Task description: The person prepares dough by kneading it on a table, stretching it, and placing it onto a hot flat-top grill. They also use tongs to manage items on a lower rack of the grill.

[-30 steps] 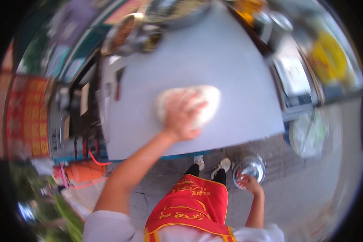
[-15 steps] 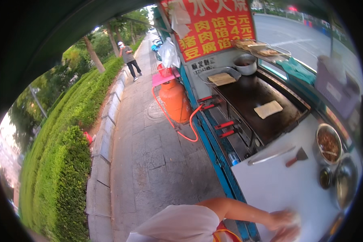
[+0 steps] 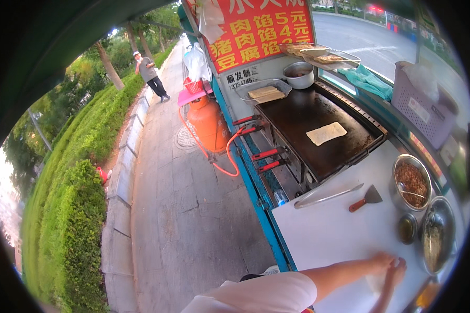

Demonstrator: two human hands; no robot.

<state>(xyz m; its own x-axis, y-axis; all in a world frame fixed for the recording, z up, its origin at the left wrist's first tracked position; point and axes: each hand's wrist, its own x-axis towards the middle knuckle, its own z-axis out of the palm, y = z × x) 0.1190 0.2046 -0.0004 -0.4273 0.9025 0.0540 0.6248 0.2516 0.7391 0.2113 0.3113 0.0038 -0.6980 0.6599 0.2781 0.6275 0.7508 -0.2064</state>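
Observation:
Over the right part of the white worktop (image 3: 324,229), my left hand (image 3: 382,263) and my right hand (image 3: 397,271) meet, fingers bunched together. What is between them, if anything, is too small and blurred to name. A pale, soft-edged patch (image 3: 375,284), perhaps dough, lies on the worktop between my forearms. Closest to the hands are a metal bowl (image 3: 436,235) with pale contents and a small jar of dark liquid (image 3: 407,229). Beyond stands a steel bowl of brown filling (image 3: 412,182) with a spoon in it. A red-handled scraper (image 3: 365,198) and metal tongs (image 3: 329,196) lie farther off.
A flat rectangular dough piece (image 3: 326,134) lies on the dark griddle (image 3: 292,112). Behind are a pot (image 3: 298,78), a tray of flatbreads (image 3: 266,94) and a rack (image 3: 344,58). An orange gas cylinder (image 3: 206,125) stands left; a person (image 3: 150,75) is on the pavement.
My view has shifted, so the stall sits farther left in the picture. My hands have moved away from the pale patch, toward the metal bowl, and are brought together.

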